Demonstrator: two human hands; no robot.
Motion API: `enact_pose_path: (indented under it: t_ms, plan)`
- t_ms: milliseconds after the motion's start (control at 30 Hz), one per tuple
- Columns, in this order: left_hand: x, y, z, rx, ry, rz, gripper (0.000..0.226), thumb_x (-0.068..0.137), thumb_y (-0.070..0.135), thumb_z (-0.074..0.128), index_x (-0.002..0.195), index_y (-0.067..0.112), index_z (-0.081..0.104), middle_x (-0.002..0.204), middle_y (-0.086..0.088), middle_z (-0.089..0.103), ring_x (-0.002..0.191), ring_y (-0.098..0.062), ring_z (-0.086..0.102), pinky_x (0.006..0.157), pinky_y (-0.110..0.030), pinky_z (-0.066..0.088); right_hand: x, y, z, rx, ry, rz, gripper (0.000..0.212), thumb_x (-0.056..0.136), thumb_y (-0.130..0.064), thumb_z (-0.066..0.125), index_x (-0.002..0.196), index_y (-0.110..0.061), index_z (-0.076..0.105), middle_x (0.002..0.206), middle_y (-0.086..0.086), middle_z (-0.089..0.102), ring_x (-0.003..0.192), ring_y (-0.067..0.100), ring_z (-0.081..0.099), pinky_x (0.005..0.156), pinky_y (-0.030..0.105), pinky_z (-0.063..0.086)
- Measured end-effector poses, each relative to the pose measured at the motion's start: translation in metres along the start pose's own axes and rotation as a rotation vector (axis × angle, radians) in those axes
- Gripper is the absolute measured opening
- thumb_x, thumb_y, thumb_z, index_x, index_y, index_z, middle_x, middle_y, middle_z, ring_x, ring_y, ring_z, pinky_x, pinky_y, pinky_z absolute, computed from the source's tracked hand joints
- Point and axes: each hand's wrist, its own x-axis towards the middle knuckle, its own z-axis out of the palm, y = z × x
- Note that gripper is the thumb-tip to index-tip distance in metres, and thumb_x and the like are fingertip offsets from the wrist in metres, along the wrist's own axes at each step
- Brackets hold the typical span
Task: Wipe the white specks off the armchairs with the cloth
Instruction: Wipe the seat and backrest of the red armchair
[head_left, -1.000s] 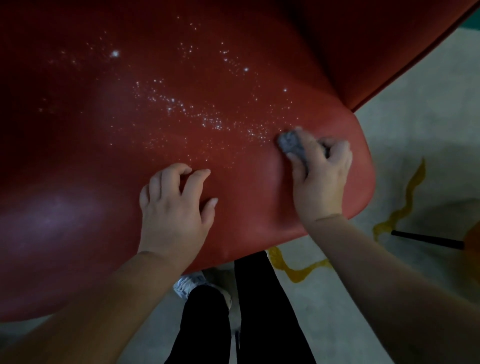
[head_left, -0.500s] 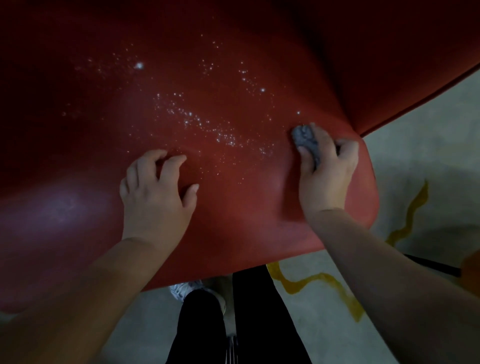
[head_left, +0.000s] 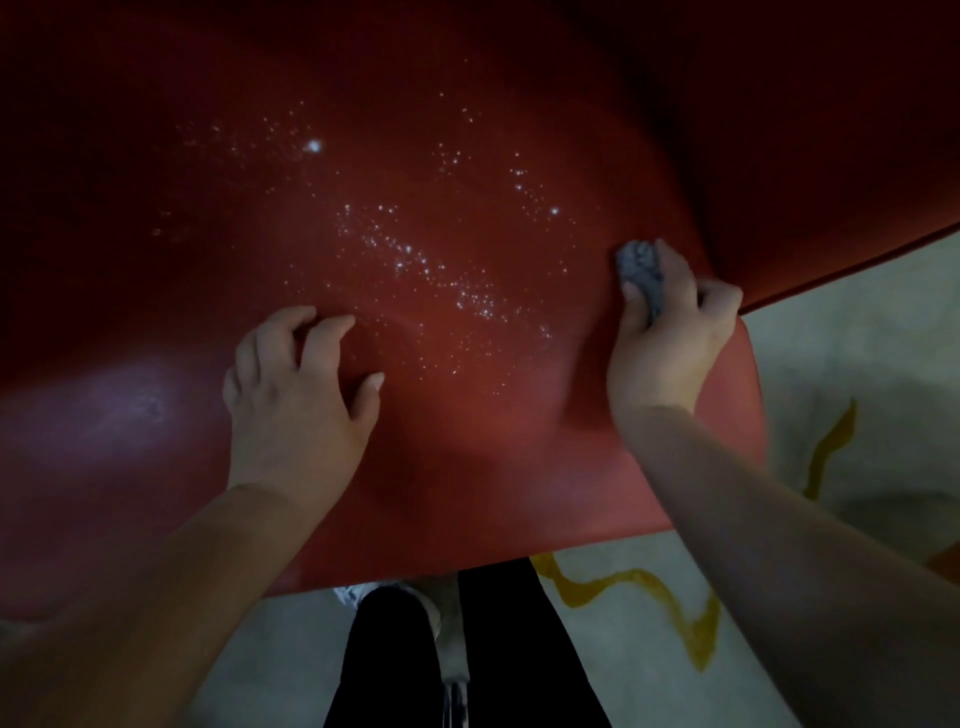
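1. Red, smooth upholstery: armchair (head_left: 156, 441) seat fills the upper and left frame; faint purplish sheen at far left.
2. Left hand (head_left: 296, 400), left of centre, resting on the seat; fingers (head_left: 332, 332) curled with tips pressed into the upholstery, holding nothing.
3. White specks (head_left: 441, 275), scattered across the seat centre in a diagonal band from upper left to lower right; a separate brighter speck at upper left of the band; a smaller cluster at upper right, near the cloth.
4. Lower end of the band just beside the left hand's fingertips and between the two hands.
5. Grey cloth (head_left: 641, 270), bunched, pressed on the seat near its right edge, at the fold where a second red panel rises to the upper right.
6. Right hand (head_left: 665, 343) gripping the cloth; thumb and fingers wrapped round it, most of the cloth showing above the thumb.
7. Below the seat edge: black trouser legs (head_left: 467, 649) and part of a light shoe (head_left: 353, 595), centre bottom.
8. Pale floor (head_left: 857, 364) at right, marked with a wavy yellow line (head_left: 675, 608).
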Motion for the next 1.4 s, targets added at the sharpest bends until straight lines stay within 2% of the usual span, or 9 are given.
enact_pose_path:
  t_ms: [133, 300, 500, 600, 767, 967, 1133, 1300, 1400]
  plan:
    - [0.005, -0.004, -0.003, -0.009, -0.003, -0.048, 0.054, 0.083, 0.035, 0.068, 0.131, 0.017, 0.051, 0.136, -0.013, 0.039, 0.126, -0.036, 0.034, 0.103, -0.058, 0.034, -0.013, -0.003, 0.0, 0.008, -0.065, -0.056, 0.043, 0.088, -0.015, 0.064, 0.131, -0.016, 0.059, 0.107, 0.018, 0.048, 0.098, 0.03, 0.048, 0.093, 0.021, 0.03]
    - [0.008, -0.006, -0.006, 0.0, -0.003, -0.052, 0.053, 0.082, 0.034, 0.068, 0.13, 0.016, 0.052, 0.136, -0.013, 0.041, 0.125, -0.036, 0.035, 0.1, -0.059, 0.035, 0.015, -0.021, 0.017, -0.007, -0.048, -0.047, 0.042, 0.088, -0.016, 0.063, 0.13, -0.018, 0.06, 0.11, 0.017, 0.048, 0.098, 0.029, 0.049, 0.092, 0.021, 0.029]
    - [0.007, -0.006, -0.003, -0.015, -0.01, -0.061, 0.054, 0.084, 0.034, 0.066, 0.132, 0.017, 0.05, 0.137, -0.013, 0.038, 0.127, -0.035, 0.034, 0.105, -0.057, 0.032, -0.034, -0.016, 0.0, 0.024, -0.216, -0.287, 0.043, 0.088, -0.014, 0.067, 0.13, -0.019, 0.06, 0.105, 0.016, 0.047, 0.098, 0.027, 0.047, 0.092, 0.03, 0.037]
    - [0.007, -0.008, -0.003, -0.023, -0.011, -0.049, 0.054, 0.083, 0.034, 0.067, 0.132, 0.017, 0.05, 0.136, -0.012, 0.039, 0.126, -0.035, 0.035, 0.104, -0.058, 0.033, -0.019, -0.009, -0.003, -0.022, -0.199, -0.268, 0.042, 0.088, -0.016, 0.066, 0.13, -0.018, 0.06, 0.104, 0.018, 0.047, 0.095, 0.031, 0.047, 0.091, 0.032, 0.037]
    - [0.006, -0.011, 0.0, -0.031, 0.005, -0.047, 0.054, 0.084, 0.035, 0.067, 0.132, 0.018, 0.05, 0.137, -0.011, 0.039, 0.127, -0.034, 0.034, 0.104, -0.057, 0.032, 0.011, -0.033, 0.023, 0.007, -0.103, -0.081, 0.043, 0.088, -0.016, 0.064, 0.131, -0.02, 0.059, 0.11, 0.016, 0.046, 0.098, 0.028, 0.047, 0.093, 0.022, 0.029]
    - [0.005, -0.013, -0.002, -0.06, -0.003, -0.035, 0.053, 0.085, 0.035, 0.065, 0.133, 0.019, 0.05, 0.138, -0.01, 0.038, 0.128, -0.033, 0.034, 0.105, -0.056, 0.031, -0.06, -0.029, -0.002, 0.02, -0.297, -0.369, 0.044, 0.086, -0.011, 0.069, 0.129, -0.02, 0.061, 0.104, 0.014, 0.046, 0.097, 0.019, 0.041, 0.09, 0.028, 0.035]
    - [0.0, -0.026, -0.006, -0.075, -0.004, -0.035, 0.052, 0.084, 0.032, 0.067, 0.132, 0.019, 0.051, 0.138, -0.009, 0.038, 0.127, -0.031, 0.035, 0.106, -0.055, 0.031, -0.073, -0.036, 0.004, 0.027, -0.261, -0.313, 0.041, 0.087, -0.011, 0.067, 0.128, -0.017, 0.062, 0.105, 0.015, 0.047, 0.098, 0.025, 0.044, 0.092, 0.03, 0.037]
    - [-0.006, -0.036, -0.008, -0.094, -0.003, -0.049, 0.052, 0.085, 0.032, 0.066, 0.133, 0.019, 0.051, 0.138, -0.008, 0.036, 0.128, -0.028, 0.032, 0.106, -0.052, 0.03, -0.071, -0.081, 0.034, 0.074, -0.324, -0.465, 0.039, 0.089, -0.017, 0.062, 0.128, -0.018, 0.062, 0.106, 0.015, 0.05, 0.096, 0.026, 0.047, 0.087, 0.037, 0.046]
    - [-0.009, -0.042, -0.008, -0.099, 0.007, -0.046, 0.052, 0.084, 0.031, 0.067, 0.132, 0.019, 0.051, 0.138, -0.008, 0.037, 0.128, -0.029, 0.033, 0.106, -0.051, 0.03, -0.056, -0.075, 0.039, 0.034, -0.211, -0.393, 0.039, 0.088, -0.019, 0.064, 0.127, -0.018, 0.063, 0.103, 0.017, 0.051, 0.093, 0.029, 0.048, 0.085, 0.033, 0.04]
